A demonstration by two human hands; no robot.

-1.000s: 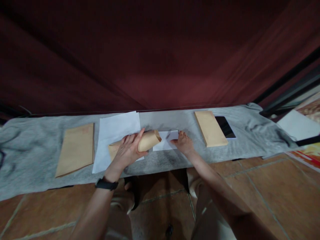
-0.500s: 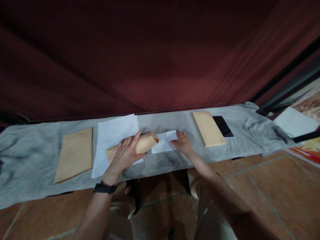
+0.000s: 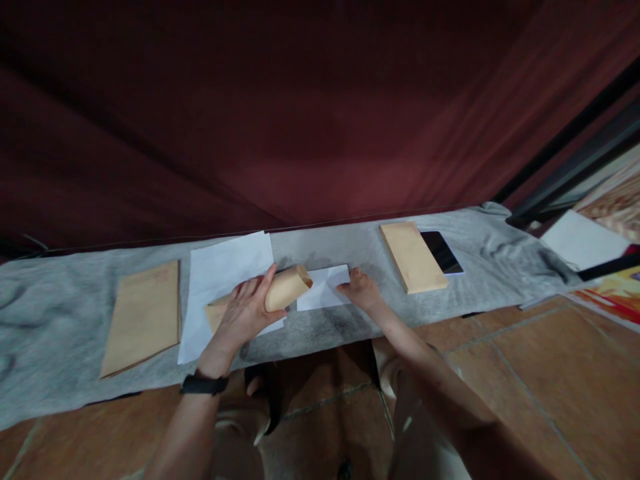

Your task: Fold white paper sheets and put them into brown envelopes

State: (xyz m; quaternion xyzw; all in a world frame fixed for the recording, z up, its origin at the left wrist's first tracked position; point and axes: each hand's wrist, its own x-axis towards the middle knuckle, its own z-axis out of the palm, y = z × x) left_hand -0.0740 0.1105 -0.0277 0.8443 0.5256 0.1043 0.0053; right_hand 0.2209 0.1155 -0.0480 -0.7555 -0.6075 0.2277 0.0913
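Maroon drapery (image 3: 310,167) hangs behind your narrow, grey cloth-covered counter (image 3: 495,253), with brown floor tiles (image 3: 530,360) below. Your left hand (image 3: 250,305) grasps a bowed kraft envelope (image 3: 287,288), fingers across its top and thumb along its near side, and its mouth gapes rightward. Just beside that mouth lies a small white paper (image 3: 321,291), apparently folded; your right hand (image 3: 363,290) is at the end away from the envelope, thumb over it and fingers curled at the corner, though whether they pinch or merely press, you cannot tell. A light squeeze on the envelope would probably serve you best, enough to bow the mouth without creasing it; hold the paper flat and square, since it would likely buckle if pushed from one corner. Left of the bowed envelope, white sheets (image 3: 225,260) run partly under it, with flat kraft envelopes (image 3: 143,313) beyond; well to its right are a thick kraft envelope bundle (image 3: 415,257) and a black-screened phone (image 3: 444,250). Those flat envelopes carry faint reddish marking, too blurred for you to read; no brand shows on the phone or your black wristwatch (image 3: 204,385).
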